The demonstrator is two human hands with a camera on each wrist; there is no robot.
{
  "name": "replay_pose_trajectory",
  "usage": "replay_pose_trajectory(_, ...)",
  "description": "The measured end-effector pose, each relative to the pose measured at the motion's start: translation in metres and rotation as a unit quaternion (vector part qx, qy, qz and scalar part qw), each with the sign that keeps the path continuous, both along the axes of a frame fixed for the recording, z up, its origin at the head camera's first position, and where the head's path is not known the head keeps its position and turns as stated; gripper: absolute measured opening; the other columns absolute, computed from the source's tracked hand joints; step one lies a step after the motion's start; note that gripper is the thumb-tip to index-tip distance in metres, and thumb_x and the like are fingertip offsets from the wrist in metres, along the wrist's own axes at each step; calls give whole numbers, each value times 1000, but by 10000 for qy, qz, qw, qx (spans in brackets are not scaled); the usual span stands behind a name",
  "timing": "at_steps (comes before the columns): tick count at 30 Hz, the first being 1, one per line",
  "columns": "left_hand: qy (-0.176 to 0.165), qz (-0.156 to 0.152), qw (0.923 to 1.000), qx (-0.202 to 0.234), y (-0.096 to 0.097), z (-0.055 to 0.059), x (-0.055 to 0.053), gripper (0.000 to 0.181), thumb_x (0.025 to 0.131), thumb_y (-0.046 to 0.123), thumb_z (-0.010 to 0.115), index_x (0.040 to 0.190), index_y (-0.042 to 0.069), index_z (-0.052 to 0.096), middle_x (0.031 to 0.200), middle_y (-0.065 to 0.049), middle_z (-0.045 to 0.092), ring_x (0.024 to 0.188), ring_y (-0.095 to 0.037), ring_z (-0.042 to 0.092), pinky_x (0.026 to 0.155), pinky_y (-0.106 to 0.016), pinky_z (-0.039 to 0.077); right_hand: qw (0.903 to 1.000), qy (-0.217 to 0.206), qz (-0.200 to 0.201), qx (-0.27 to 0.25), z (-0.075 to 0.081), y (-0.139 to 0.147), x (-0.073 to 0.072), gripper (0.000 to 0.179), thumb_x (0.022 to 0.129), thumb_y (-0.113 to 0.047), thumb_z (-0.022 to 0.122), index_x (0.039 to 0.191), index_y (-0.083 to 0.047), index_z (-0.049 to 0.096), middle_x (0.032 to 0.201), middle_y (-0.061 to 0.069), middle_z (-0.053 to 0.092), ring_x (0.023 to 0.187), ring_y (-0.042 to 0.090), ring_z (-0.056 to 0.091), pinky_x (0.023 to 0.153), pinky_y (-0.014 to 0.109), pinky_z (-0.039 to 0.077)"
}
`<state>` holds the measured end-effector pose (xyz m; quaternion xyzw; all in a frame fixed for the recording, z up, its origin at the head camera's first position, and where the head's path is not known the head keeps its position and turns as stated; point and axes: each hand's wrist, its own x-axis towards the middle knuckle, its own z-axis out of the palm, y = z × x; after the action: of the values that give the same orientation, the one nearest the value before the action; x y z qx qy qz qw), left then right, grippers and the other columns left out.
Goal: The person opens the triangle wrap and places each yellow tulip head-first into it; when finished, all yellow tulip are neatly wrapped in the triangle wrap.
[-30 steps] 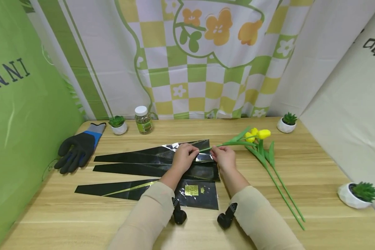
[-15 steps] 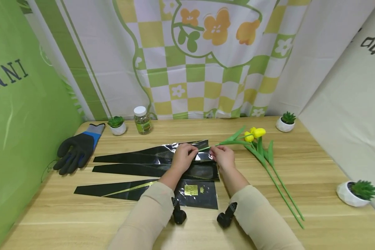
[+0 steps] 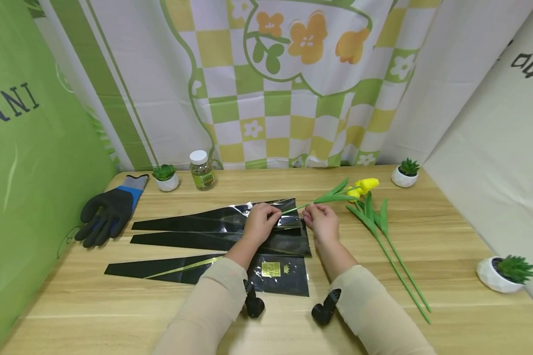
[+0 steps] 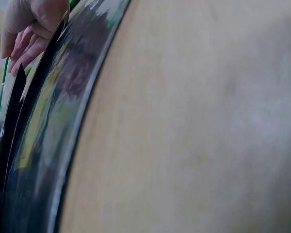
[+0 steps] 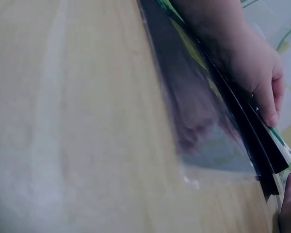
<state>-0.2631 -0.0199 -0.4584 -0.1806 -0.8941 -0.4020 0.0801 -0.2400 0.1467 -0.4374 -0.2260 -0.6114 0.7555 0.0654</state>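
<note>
My left hand [image 3: 261,222] pinches the green stem of a yellow artificial tulip [image 3: 335,197] over the wide end of the farthest black flower sleeve [image 3: 217,217]. Its leaves and bloom reach right, beyond the sleeve. My right hand [image 3: 322,223] is beside this stem at the sleeve's right edge, fingers loosely bent and apart. The left wrist view has the right hand [image 4: 31,24] close to the stem [image 4: 1,92]; whether they touch is unclear. A second black sleeve [image 3: 173,241] lies partly beneath the first. A third sleeve [image 3: 288,283], printed in gold, lies nearest me.
Two more yellow tulips lie to the right, their stems [image 3: 393,256] slanting toward me. A dark work glove [image 3: 108,212], a lidded jar [image 3: 202,170] and a potted succulent [image 3: 166,178] stand or lie at the left. Two potted succulents [image 3: 405,172] stand at the right.
My right hand has shifted slightly right, away from the sleeve's edge, which has moved a little left. The held tulip has tilted slightly. My left hand stays in place on the stem.
</note>
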Motion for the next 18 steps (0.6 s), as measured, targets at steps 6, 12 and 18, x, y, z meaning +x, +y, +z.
replay_pose_trajectory(6,-105,1,9999,-20,0,2,1,17,95,20,64,100,8,76,104,-9,70,106,-29,62,97,-43,50,9992,15,-74,-404,2,6,-1,27,103,-24,49,117,-1,49,109,14,63,91,11,68,90,26,57)
replay_pose_trajectory(12,-42,5,10000,-56,0,1,0,17,95,20,65,99,9,76,103,-9,71,105,-28,62,96,-42,51,9987,214,-200,-427,3,11,-1,18,102,-19,51,111,-4,45,86,2,64,75,5,68,78,22,59)
replay_pose_trajectory(18,-137,50,9999,-79,0,0,0,18,95,21,64,100,9,76,104,-8,70,105,-27,62,95,-42,51,9993,261,-262,-107,5,12,-1,17,99,-12,56,110,-2,47,87,3,65,76,6,69,81,25,59)
